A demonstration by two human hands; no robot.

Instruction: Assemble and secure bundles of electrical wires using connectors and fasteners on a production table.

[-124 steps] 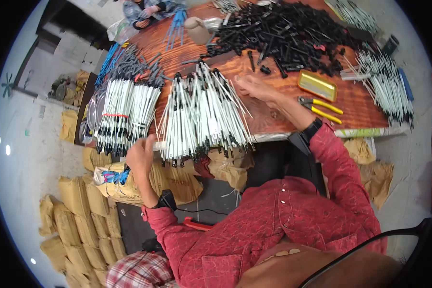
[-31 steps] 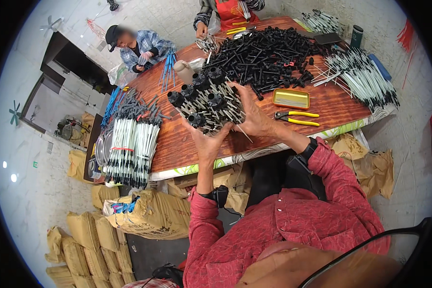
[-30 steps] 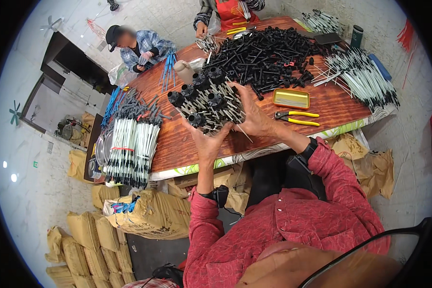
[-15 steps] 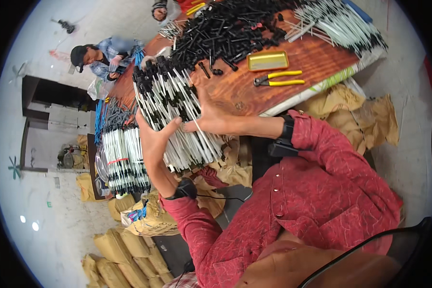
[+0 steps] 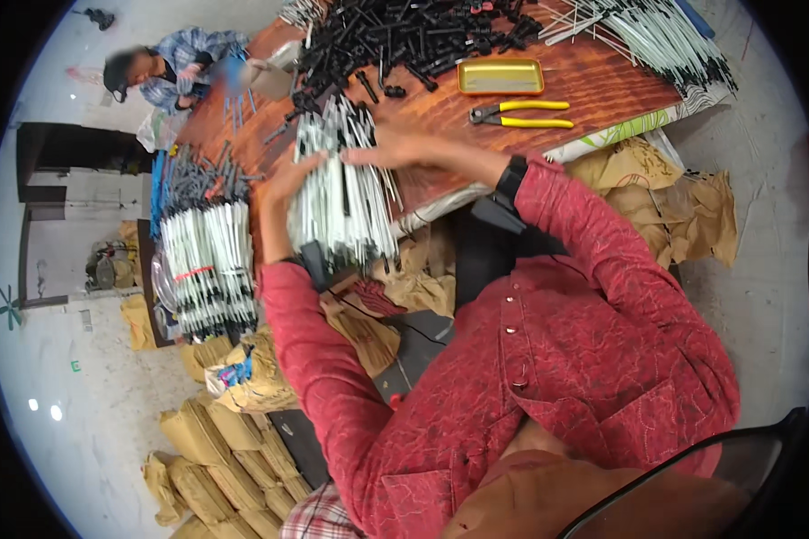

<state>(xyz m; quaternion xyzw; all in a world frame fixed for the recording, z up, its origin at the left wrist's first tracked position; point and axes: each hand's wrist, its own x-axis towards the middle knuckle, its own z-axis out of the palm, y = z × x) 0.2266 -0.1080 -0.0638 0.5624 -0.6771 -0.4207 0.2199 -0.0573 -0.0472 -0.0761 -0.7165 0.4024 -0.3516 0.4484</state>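
A thick bundle of white rods with black end caps [image 5: 342,193] lies across the near edge of the wooden table [image 5: 602,85]. My left hand [image 5: 283,184] grips the bundle's left side. Over its top right lies my right hand [image 5: 395,153], fingers spread along the rods. A black watch sits on my right wrist [image 5: 511,175], and both arms wear red sleeves.
Finished white bundles [image 5: 207,269] lie stacked at the table's left end. A pile of black parts [image 5: 404,36], a yellow tray [image 5: 501,76], yellow-handled pliers [image 5: 521,112] and loose white rods [image 5: 656,36] cover the far side. A person in blue [image 5: 166,72] sits opposite. Brown sacks [image 5: 216,449] line the floor.
Four seconds ago the bundle lay spread on the table; I gathered and lifted it with both hands, and now it lies lowered at the near table edge, still held.
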